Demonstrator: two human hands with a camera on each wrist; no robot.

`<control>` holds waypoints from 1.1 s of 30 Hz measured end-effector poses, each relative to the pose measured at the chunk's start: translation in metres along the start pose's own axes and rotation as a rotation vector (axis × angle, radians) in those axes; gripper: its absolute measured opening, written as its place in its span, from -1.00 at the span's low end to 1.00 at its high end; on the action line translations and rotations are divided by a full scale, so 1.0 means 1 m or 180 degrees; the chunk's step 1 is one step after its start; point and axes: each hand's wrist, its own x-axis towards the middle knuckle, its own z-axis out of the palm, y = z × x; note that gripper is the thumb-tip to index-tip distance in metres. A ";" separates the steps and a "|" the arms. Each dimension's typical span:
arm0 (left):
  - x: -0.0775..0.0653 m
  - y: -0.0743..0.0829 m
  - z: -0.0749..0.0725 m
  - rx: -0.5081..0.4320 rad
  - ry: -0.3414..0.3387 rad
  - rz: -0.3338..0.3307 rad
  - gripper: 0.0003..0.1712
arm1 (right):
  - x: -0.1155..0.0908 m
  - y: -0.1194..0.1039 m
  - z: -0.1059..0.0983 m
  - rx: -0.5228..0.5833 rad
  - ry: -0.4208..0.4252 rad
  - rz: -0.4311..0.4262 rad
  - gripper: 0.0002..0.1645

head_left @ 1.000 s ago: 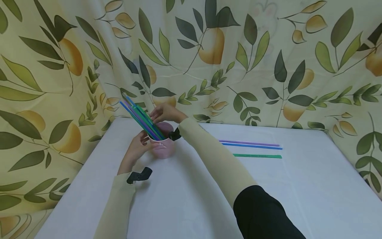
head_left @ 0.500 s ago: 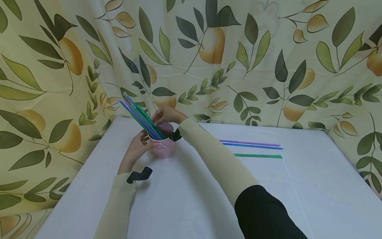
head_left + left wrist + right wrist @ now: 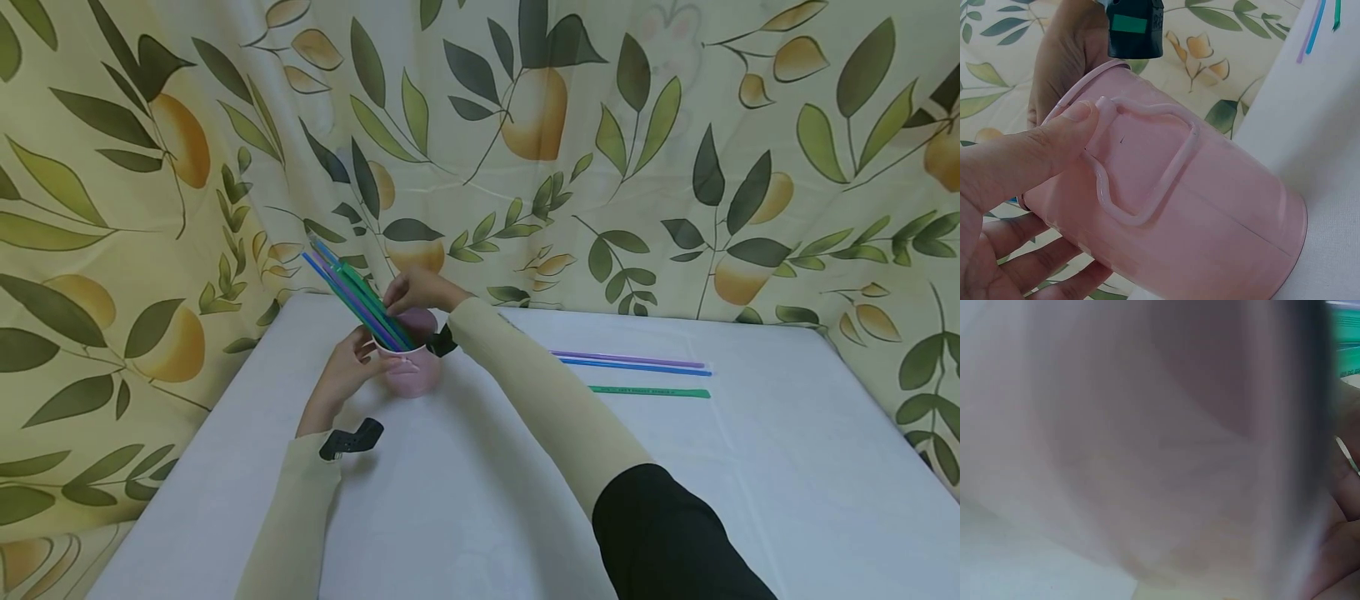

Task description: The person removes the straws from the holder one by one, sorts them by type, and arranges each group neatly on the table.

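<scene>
A pink bucket (image 3: pixel 412 379) stands on the left part of the table, its light rim toward my hands. My left hand (image 3: pixel 341 371) holds its side; in the left wrist view the thumb presses beside the wire handle (image 3: pixel 1179 165) and the other fingers lie behind. A bundle of green, blue and purple pencils (image 3: pixel 352 292) leans left out of the mouth. Above the mouth, my right hand (image 3: pixel 423 287) pinches green pencils of the bundle with curled fingers. The bucket (image 3: pixel 1179 487) is a blur filling most of the right wrist view, with green pencils (image 3: pixel 1349 337) at the edge.
On the white table (image 3: pixel 465 500), a purple pencil (image 3: pixel 637 359), a blue pencil (image 3: pixel 645 367) and a green pencil (image 3: pixel 652 392) lie right of the bucket, partly behind the right sleeve (image 3: pixel 540 392). A leaf-and-fruit patterned curtain (image 3: pixel 480 208) hangs behind and at left.
My right hand has shifted slightly down and right, and the green pencils at its fingertips have spread a little. The left hand and the bucket have stayed in place.
</scene>
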 end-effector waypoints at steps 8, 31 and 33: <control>-0.017 0.030 0.002 0.0058 -0.0044 -0.0119 -0.11 | -0.002 0.001 -0.009 0.0400 0.0152 0.0008 -0.85; 0.002 -0.002 0.001 0.0089 0.0038 -0.0132 -0.06 | -0.014 -0.037 -0.056 0.0686 0.0552 -0.0338 -0.81; 0.002 -0.002 0.002 0.0090 0.0054 -0.0118 -0.08 | -0.017 -0.047 -0.063 0.0664 0.0571 -0.0379 -0.80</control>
